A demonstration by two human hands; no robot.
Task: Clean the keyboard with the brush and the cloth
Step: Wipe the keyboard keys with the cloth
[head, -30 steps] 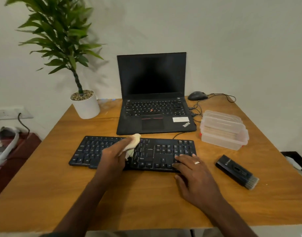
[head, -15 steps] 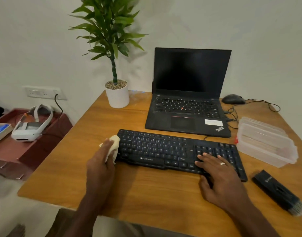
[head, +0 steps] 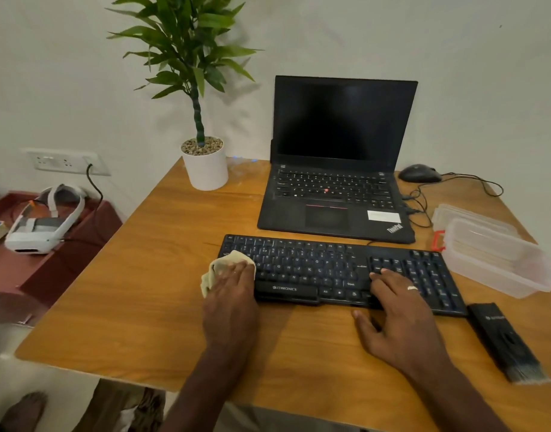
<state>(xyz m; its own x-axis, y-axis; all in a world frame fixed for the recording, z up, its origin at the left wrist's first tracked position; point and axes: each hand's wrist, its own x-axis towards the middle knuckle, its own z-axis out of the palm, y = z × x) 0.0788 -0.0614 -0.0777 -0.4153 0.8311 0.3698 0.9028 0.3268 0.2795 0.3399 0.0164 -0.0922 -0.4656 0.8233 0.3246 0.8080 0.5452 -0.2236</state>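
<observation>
At the far left, a white headset lay on a low reddish stand beneath a wall socket. On the wooden tabletop, a potted plant stood in a white pot near the back left corner. The left hand lay with its fingers extended flat over a crumpled pale cloth, pressing it onto the left end of the black keyboard; part of the cloth hung off that end above the tabletop. The grip there was flat and pressing rather than pinching. Behind the keyboard sat an open black laptop, its screen dark. The right hand rested with fingers spread and straight on the right portion of the keyboard, thumb on the tabletop in front of it, holding nothing. A black mouse lay at the back right, its cable looping across the wood. Clear plastic containers stood just right of the keyboard. The black brush lay near the right front, touching or just beside the keyboard's corner, bristles pointing toward the front edge.
</observation>
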